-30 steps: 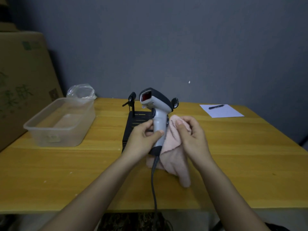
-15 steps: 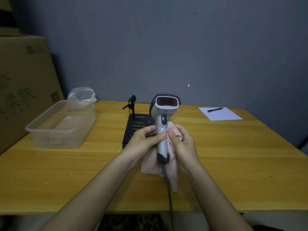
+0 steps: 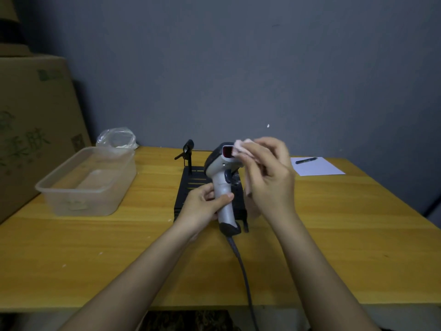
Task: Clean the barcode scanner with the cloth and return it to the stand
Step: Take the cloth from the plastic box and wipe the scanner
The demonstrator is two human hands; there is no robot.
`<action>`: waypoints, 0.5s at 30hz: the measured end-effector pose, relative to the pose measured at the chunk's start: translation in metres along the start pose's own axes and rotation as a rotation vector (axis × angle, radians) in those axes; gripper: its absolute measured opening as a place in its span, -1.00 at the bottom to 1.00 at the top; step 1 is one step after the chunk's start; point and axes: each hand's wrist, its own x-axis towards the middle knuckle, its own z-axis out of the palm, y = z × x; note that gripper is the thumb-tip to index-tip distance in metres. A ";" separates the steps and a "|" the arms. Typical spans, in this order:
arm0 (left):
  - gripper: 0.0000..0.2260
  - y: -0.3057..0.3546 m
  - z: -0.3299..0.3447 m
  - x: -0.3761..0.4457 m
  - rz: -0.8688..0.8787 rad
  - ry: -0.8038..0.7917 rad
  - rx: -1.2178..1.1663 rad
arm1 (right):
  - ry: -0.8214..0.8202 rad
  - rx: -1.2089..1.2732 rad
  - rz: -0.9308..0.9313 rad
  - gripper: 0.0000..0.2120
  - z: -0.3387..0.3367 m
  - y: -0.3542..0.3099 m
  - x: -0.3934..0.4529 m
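Head view: the left hand [image 3: 202, 209] grasps the handle of the barcode scanner [image 3: 220, 185], holding it upright above the black stand [image 3: 191, 187] on the wooden table [image 3: 334, 223]. The scanner's cable [image 3: 243, 271] hangs down over the table's near edge. The right hand [image 3: 269, 173] pinches the pink cloth [image 3: 243, 149] against the scanner head, beside its red window; the hand hides most of the cloth. The stand's black clip arm [image 3: 187, 151] rises at its far left corner. A clear plastic container [image 3: 88, 185] sits left of the stand, with a crumpled plastic bag [image 3: 117, 138] behind it and a cardboard box [image 3: 35, 120] further left. At far right, a pen [image 3: 306, 160] lies on a sheet of paper [image 3: 317, 167].
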 end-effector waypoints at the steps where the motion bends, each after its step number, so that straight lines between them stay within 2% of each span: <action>1: -0.72 0.000 0.001 0.000 0.016 -0.001 0.011 | -0.067 -0.031 -0.033 -0.87 0.007 -0.002 0.004; 3: -0.74 -0.001 0.001 -0.002 0.043 0.010 0.016 | -0.177 -0.083 -0.040 -0.89 0.015 -0.001 0.009; 6: -0.73 -0.002 -0.004 -0.005 0.091 0.050 0.001 | -0.248 -0.171 0.017 -0.90 0.012 0.007 0.018; 10: -0.74 0.001 -0.017 -0.003 0.140 0.065 -0.019 | -0.375 -0.504 -0.037 -0.87 0.001 0.027 0.025; 15: -0.70 0.005 -0.018 0.001 0.137 0.035 -0.007 | -0.347 -0.362 0.025 -0.89 -0.008 0.024 0.024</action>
